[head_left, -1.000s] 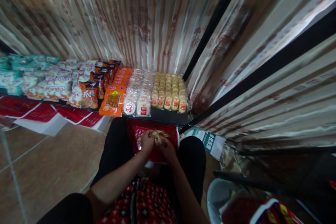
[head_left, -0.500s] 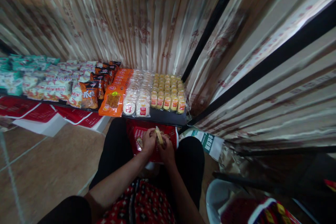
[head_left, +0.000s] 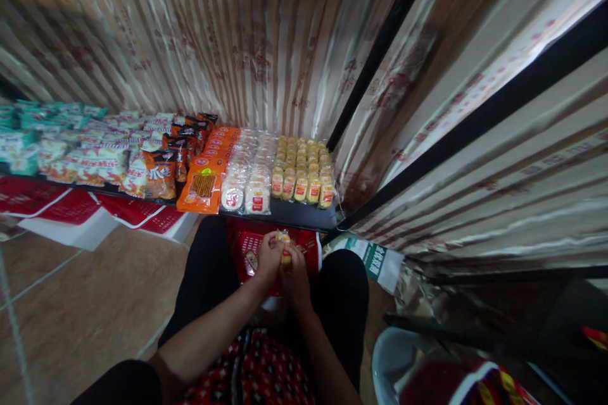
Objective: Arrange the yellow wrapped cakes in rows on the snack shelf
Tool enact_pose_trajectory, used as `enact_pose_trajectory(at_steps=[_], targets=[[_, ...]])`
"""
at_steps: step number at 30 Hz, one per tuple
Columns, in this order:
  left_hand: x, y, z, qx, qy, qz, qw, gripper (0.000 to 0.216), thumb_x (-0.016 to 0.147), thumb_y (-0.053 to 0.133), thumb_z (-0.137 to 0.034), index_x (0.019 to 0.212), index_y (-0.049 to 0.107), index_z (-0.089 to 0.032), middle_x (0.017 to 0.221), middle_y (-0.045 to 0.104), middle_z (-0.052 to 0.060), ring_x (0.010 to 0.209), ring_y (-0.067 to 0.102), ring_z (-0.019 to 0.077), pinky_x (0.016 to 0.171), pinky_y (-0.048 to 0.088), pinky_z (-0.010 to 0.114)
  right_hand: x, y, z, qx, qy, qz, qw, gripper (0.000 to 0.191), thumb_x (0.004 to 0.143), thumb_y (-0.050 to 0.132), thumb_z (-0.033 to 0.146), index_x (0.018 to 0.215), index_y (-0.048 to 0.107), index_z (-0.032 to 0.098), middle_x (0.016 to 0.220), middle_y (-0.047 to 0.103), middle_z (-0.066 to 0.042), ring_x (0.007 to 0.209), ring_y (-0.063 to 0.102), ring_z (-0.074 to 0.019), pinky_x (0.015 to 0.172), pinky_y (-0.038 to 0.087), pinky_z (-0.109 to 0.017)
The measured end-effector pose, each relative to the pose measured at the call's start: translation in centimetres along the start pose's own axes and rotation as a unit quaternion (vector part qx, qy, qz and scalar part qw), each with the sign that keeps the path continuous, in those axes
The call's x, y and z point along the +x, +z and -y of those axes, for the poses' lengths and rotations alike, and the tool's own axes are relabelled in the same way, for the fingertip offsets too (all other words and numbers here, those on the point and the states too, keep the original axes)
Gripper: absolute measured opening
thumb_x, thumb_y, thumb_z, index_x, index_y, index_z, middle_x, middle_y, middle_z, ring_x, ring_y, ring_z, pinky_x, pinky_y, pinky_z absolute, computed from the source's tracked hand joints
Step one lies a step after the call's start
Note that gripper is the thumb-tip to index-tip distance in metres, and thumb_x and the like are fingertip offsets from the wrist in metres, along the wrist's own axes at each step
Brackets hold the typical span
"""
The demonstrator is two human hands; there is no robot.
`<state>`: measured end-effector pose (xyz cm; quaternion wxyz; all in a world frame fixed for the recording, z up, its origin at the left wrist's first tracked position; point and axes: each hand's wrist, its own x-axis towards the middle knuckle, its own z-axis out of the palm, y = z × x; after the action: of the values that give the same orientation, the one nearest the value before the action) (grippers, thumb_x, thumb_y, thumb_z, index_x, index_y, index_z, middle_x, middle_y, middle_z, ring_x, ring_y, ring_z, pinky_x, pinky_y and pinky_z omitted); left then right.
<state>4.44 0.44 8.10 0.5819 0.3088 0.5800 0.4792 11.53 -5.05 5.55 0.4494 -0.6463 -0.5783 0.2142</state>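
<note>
Where the red basket sits between the knees, both hands meet just above its near rim. Left hand and right hand are both curled closed on one small yellow packet, touching each other. Packet's long axis stands roughly upright. Neither hand nearer. Beyond the basket, shelf edge with yellow packet rows.
</note>
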Motion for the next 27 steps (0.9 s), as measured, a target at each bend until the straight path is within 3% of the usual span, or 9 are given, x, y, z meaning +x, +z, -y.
enact_pose_trajectory(at_steps=[9, 13, 18, 27], targets=[[0.2, 0.0, 0.3, 0.021, 0.01, 0.0, 1.0, 0.024, 0.077, 0.056, -0.019, 0.101, 0.059, -0.016, 0.091, 0.067, 0.006, 0.086, 0.063, 0.0148, 0.077, 0.05, 0.026, -0.1, -0.6, -0.4, 0.027, -0.033, 0.004, 0.999, 0.04, 0.082, 0.05, 0.037, 0.117, 0.053, 0.018, 0.127, 0.051, -0.015, 0.122, 0.046, -0.0246, 0.102, 0.038, -0.047], [0.2, 0.2, 0.2, 0.002, 0.0, -0.007, 1.0, 0.032, 0.076, 0.057, -0.018, 0.108, 0.055, -0.015, 0.093, 0.065, 0.008, 0.083, 0.064, 0.0142, 0.074, 0.051, 0.025, 0.4, -0.9, 0.2, 0.062, 0.031, -0.012, 0.997, 0.034, 0.083, 0.048, 0.039, 0.11, 0.056, 0.019, 0.118, 0.059, -0.013, 0.113, 0.054, -0.0227, 0.099, 0.041, -0.044], [-0.2, 0.6, -0.4, -0.016, 0.016, 0.016, 1.0, 0.03, 0.075, 0.058, -0.022, 0.104, 0.053, -0.014, 0.091, 0.065, 0.009, 0.077, 0.064, 0.0147, 0.07, 0.051, 0.027, 1.3, -1.2, 1.1, 0.156, 0.144, -0.025, 0.977, 0.039, 0.083, 0.048, 0.041, 0.114, 0.05, 0.018, 0.111, 0.064, -0.013, 0.1, 0.063, -0.0212, 0.089, 0.05, -0.038], [-0.1, 2.7, -1.7, -0.016, 0.071, 0.045, 0.996, 0.017, 0.077, 0.053, -0.016, 0.094, 0.055, -0.015, 0.091, 0.065, 0.008, 0.08, 0.063, 0.014, 0.073, 0.051, 0.025, 3.2, -2.2, 1.3, 0.183, 0.18, -0.037, 0.966, 0.039, 0.078, 0.052, 0.039, 0.113, 0.051, 0.02, 0.113, 0.064, -0.009, 0.102, 0.062, -0.0209, 0.091, 0.048, -0.036]])
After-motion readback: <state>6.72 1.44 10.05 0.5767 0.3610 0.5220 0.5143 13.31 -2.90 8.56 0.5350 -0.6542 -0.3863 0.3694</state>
